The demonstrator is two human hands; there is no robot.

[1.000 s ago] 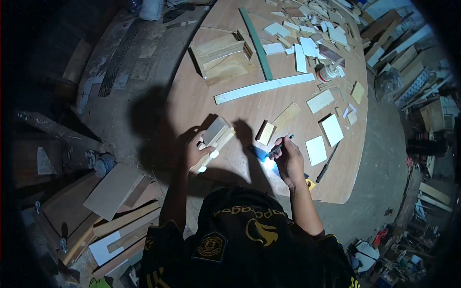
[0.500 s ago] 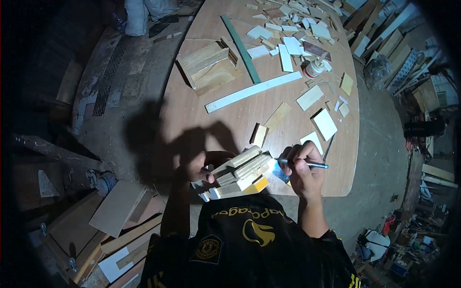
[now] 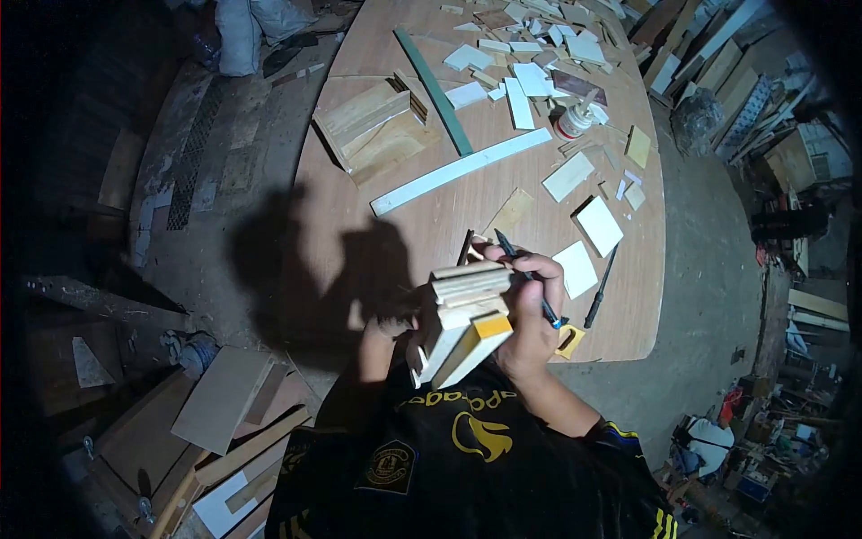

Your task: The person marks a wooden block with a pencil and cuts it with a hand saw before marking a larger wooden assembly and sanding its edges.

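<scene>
A small assembly of glued-up wooden strips, one block with a yellow end, is held up in front of my chest above the table's near edge. My left hand grips its left side; the fingers are in shadow and partly hidden behind the wood. On the other side, my right hand is closed around a dark pen with a blue end, tip pointing up and away. Its fingers reach the assembly's right side. Just beyond lies a thin wood piece.
The table carries an open wooden box, a green strip, a long white strip, a glue bottle and several offcuts. A yellow handle lies by the near edge. Boards lean at lower left.
The wooden assembly has turned so its end faces me. My right hand has moved left against it, and the pen has swung from nearly level to steeply slanted.
</scene>
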